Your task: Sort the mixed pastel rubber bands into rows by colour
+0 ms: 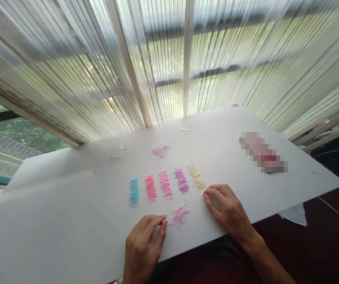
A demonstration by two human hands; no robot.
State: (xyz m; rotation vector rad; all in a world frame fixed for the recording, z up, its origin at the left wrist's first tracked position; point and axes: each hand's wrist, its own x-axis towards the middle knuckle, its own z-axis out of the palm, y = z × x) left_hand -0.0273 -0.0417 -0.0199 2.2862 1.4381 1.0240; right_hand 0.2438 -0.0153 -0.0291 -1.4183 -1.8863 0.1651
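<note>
Small, thin looped bands that look like hair ties lie in neat columns on the white table: a blue column (134, 192), a coral-pink column (151, 188), a light pink column (165, 185), a purple column (181, 180) and a pale yellow column (196, 176). My left hand (146, 242) has thumb and forefinger pinched at the left edge of a loose pink pile (179, 216); whatever is between them is too small to make out. My right hand (224, 207) is closed, fingertips at the near end of the yellow column; its grip is hidden.
A second loose pile of pink and pale bands (161, 150) lies behind the columns. Farther back are a clear round container (115, 148) and a clear round lid (186, 126). A blurred-out pinkish flat object (262, 153) lies right on the table (69, 221). Blinds hang beyond the back edge.
</note>
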